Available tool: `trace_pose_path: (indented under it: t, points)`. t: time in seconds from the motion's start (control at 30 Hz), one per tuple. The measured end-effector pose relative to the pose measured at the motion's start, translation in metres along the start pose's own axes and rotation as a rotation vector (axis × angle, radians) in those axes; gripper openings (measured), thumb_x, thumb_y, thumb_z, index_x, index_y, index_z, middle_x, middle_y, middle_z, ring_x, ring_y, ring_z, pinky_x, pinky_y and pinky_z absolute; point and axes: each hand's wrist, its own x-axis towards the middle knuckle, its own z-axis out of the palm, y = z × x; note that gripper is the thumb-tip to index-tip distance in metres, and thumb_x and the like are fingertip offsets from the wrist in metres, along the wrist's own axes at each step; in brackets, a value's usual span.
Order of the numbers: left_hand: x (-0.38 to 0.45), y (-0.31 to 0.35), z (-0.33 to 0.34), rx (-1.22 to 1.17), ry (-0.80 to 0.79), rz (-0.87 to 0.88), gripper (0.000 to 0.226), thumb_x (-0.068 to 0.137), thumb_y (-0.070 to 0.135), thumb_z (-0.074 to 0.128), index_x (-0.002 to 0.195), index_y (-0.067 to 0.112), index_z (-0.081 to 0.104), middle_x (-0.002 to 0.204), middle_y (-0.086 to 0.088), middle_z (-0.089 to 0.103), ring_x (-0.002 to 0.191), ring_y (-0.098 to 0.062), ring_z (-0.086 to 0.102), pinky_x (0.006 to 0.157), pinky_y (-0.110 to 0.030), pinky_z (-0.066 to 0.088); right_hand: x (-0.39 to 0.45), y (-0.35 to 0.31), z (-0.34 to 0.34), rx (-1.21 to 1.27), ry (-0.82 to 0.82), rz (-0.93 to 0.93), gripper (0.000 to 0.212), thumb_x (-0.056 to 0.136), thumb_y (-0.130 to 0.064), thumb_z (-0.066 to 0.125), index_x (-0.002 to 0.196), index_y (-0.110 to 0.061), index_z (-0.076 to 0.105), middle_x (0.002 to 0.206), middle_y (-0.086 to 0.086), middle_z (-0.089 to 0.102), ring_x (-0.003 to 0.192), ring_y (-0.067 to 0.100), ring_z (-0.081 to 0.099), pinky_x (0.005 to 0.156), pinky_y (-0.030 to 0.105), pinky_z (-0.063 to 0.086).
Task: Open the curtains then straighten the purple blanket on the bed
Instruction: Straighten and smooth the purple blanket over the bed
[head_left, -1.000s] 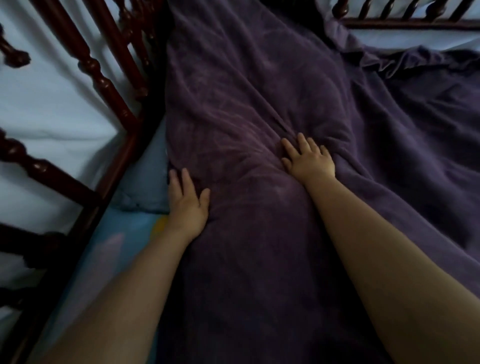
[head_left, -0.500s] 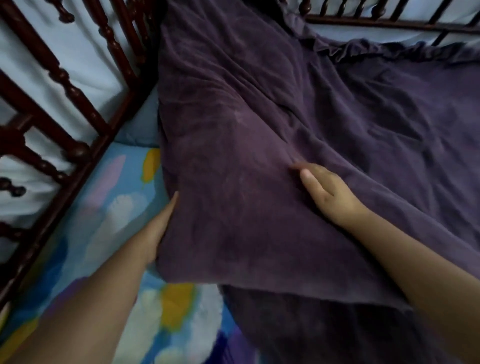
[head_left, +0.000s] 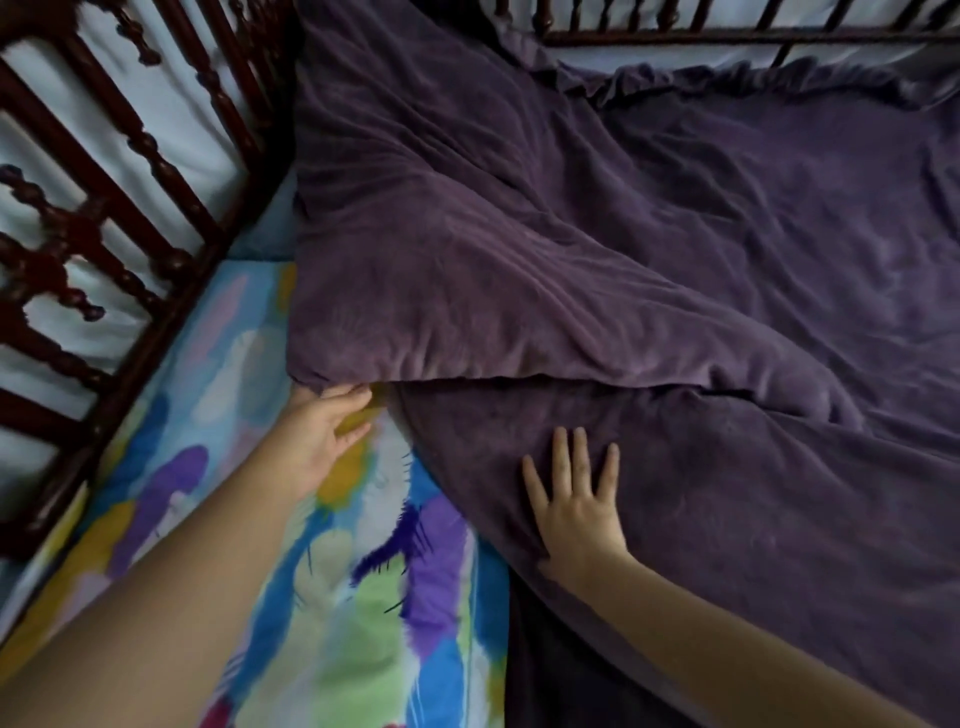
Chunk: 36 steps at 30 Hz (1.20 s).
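Pressing flat with spread fingers, right hand (head_left: 576, 499) on one purple blanket (head_left: 649, 249); left hand (head_left: 324, 436) apparently grips its fold.

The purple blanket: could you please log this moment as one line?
phase: straightening | left hand: at purple blanket corner | right hand: flat on blanket

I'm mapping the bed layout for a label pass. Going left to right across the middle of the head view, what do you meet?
wooden bed rail → colourful patterned sheet → left hand at the blanket's folded corner → right hand flat on the cloth → purple blanket spreading to the right edge.
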Motion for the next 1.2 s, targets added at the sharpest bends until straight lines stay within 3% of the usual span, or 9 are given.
trace_pose_path:
  t: [0.1,0.2,0.37,0.5,0.57,0.73,0.93,1.03,1.2]
  points:
    - [-0.004,-0.004,-0.002,0.095,-0.017,0.016,0.053,0.088,-0.014,0.04,0.126,0.023,0.035,0.141,-0.003,0.043,0.132,-0.016,0.038,0.104,-0.039,0.032,0.02,-0.009,0.001,-0.088,0.024,0.123,0.047,0.092,-0.017,0.038,0.138,-0.01,0.031,0.146,0.036,0.02,0.136,0.051,0.019,0.11,0.064,0.011]
    - [-0.009,-0.004,-0.005,0.18,-0.044,0.025,0.059,0.086,-0.015,0.044,0.132,0.02,0.031,0.148,-0.005,0.038,0.133,-0.016,0.036,0.099,-0.036,0.032,0.034,0.002,-0.02,-0.014,0.139,0.206,0.036,0.089,-0.006,0.032,0.112,-0.01,0.059,0.117,0.019,0.062,0.105,0.034,0.059,0.089,0.04,0.048]
    - [-0.009,-0.009,-0.008,0.445,0.064,0.072,0.076,0.078,-0.02,0.051,0.141,0.009,0.022,0.144,-0.009,0.043,0.124,-0.018,0.043,0.106,-0.041,0.035,0.0,0.047,-0.08,0.381,0.206,0.126,0.029,0.073,-0.017,0.052,0.099,-0.011,0.062,0.103,0.016,0.069,0.097,0.034,0.064,0.072,0.032,0.048]
    - [-0.014,-0.004,0.009,0.579,0.209,-0.023,0.046,0.08,-0.001,0.057,0.124,0.0,0.045,0.116,-0.028,0.056,0.094,-0.034,0.051,0.079,-0.042,0.042,-0.065,0.094,-0.141,0.838,0.324,0.019,0.047,0.06,0.007,0.048,0.098,-0.009,0.072,0.071,0.003,0.07,0.071,0.01,0.064,0.057,0.002,0.039]
    - [-0.024,0.001,0.027,0.383,0.144,-0.212,0.023,0.087,0.028,0.05,0.101,0.012,0.058,0.089,-0.017,0.055,0.084,-0.028,0.043,0.078,-0.04,0.034,-0.092,0.117,-0.163,1.069,0.268,-0.026,0.048,0.047,0.007,0.043,0.073,-0.016,0.076,0.054,-0.015,0.063,0.051,-0.008,0.056,0.052,0.003,0.044]
    - [-0.035,0.006,0.07,-0.093,-0.208,-0.244,0.059,0.083,0.067,0.035,0.093,0.022,0.072,0.081,-0.004,0.076,0.076,-0.023,0.071,0.069,-0.03,0.053,-0.155,0.179,-0.157,1.437,-0.028,-0.089,0.053,0.034,0.027,0.039,0.04,-0.017,0.069,0.043,-0.003,0.064,0.04,0.008,0.059,0.039,0.012,0.045]
    - [-0.074,-0.016,0.096,0.07,-0.196,-0.115,0.075,0.094,0.015,0.034,0.021,0.011,0.051,0.025,0.005,0.049,0.026,-0.005,0.049,0.031,-0.009,0.037,-0.17,0.207,-0.096,1.073,-0.459,0.119,0.063,0.055,0.037,0.044,0.072,-0.021,0.064,0.073,0.004,0.07,0.06,0.014,0.063,0.056,0.018,0.049]
    - [-0.089,-0.003,0.08,0.108,-0.194,-0.102,0.067,0.087,0.008,0.032,0.022,0.01,0.047,0.025,0.005,0.045,0.025,-0.006,0.043,0.038,-0.015,0.036,-0.16,0.197,-0.088,0.992,-0.563,0.219,0.065,0.036,0.009,0.045,0.099,-0.006,0.055,0.07,-0.002,0.064,0.063,0.008,0.057,0.041,0.012,0.04]
    - [-0.145,0.024,0.057,0.27,-0.291,-0.035,0.054,0.077,-0.003,0.042,0.024,0.003,0.052,0.024,0.002,0.048,0.023,-0.003,0.045,0.03,-0.005,0.033,-0.15,0.161,-0.094,0.941,-0.688,0.159,0.089,0.045,0.018,0.046,0.13,-0.005,0.044,0.107,0.011,0.062,0.098,0.02,0.059,0.048,0.012,0.041]
